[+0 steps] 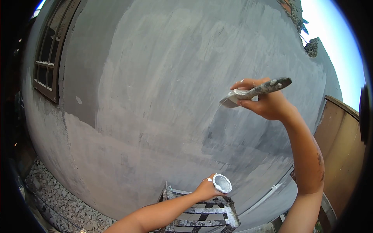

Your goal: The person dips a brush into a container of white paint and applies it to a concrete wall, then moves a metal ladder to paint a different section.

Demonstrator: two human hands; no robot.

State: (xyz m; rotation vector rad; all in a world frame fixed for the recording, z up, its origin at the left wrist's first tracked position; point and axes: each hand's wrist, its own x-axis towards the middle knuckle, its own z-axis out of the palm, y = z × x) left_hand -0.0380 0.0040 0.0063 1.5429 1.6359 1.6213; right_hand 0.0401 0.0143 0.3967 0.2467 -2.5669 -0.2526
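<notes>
My right hand (272,105) is closed round a paintbrush (268,87), thumb and fingers near its metal band. The handle is dark and paint-splattered and points up to the right. Its bristles (229,101) point left and down, overlapping the grey wall (167,89) in this view. Lower down, my left hand (206,189) grips a small cup (222,183) with a white, paint-coated rim and pale grey paint inside. White paint spots mark the left hand. Streaky light grey covers much of the wall, with darker patches at left and below the brush.
Below my left hand stands a paint-stained slatted rack or stool (206,223). A barred window (48,58) is at upper left, gravel (62,200) lies along the wall's foot, a pipe (268,193) runs at lower right, and a brownish panel (340,147) stands at right.
</notes>
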